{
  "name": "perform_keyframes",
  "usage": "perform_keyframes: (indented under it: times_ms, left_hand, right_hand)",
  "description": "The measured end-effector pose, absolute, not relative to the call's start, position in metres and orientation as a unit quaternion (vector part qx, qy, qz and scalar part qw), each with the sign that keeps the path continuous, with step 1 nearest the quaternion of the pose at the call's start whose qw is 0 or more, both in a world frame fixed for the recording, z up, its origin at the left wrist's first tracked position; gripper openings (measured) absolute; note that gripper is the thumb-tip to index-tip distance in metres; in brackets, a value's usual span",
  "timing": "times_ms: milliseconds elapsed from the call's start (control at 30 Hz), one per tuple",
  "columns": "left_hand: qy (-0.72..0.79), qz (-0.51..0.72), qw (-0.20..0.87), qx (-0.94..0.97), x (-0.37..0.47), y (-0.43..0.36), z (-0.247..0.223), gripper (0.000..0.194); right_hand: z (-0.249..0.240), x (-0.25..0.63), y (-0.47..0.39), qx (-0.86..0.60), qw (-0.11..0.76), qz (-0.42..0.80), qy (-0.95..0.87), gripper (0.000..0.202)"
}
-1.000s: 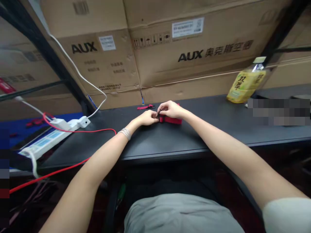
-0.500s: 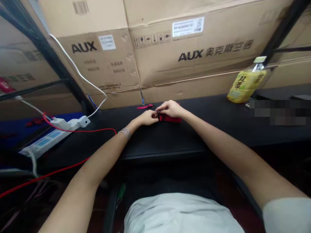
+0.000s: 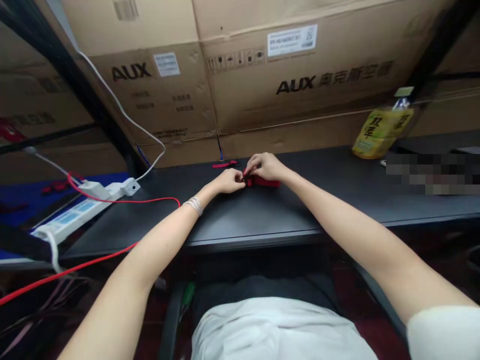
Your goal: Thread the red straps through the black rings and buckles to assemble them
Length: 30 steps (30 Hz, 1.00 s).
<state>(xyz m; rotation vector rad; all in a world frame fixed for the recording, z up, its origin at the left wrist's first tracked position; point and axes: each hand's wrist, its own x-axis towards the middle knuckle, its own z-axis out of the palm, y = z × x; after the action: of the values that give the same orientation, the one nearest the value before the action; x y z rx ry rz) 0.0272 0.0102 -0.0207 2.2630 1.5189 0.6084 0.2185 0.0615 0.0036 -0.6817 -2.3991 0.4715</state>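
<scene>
A red fabric strap [image 3: 270, 183] lies folded on the dark tabletop under my right hand. At its left end is a small black piece [image 3: 246, 180], perhaps a buckle, partly hidden by fingers. My left hand [image 3: 229, 181], with a silver bracelet at the wrist, pinches this black piece from the left. My right hand [image 3: 265, 166] has thumb and forefinger closed on a bit of the red strap just above the black piece. The fingertips of both hands nearly meet. Behind them lies another thin red strap [image 3: 222, 164] with a black end, untouched.
Large cardboard boxes [image 3: 247, 110] stand behind the table [image 3: 240, 225]. A yellow-labelled bottle [image 3: 382, 130] is at the right. On the left lie a white power strip [image 3: 80, 212] with plugs, a red cable [image 3: 157, 201] and a white cable [image 3: 116, 102].
My right fingertips have shifted slightly, and a bit of red strap now shows between them above the black piece. My left hand stays nearly in place. The picture's brightness has changed.
</scene>
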Motion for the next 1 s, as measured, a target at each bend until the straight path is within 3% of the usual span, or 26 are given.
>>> perform_keyframes:
  times_ms: [367,1000]
  left_hand:
    - [0.545,0.212,0.185,0.790,0.0269,0.0085,-0.0173,0.022]
    - [0.530,0.248,0.264,0.767,0.0226,0.0108,-0.0148,0.025]
  right_hand:
    - [0.0071,0.2185,0.0538,-0.270,0.300,0.175,-0.898,0.019]
    - [0.0045,0.2169,0.0567,-0.305,0.307,0.278,-0.857,0.018]
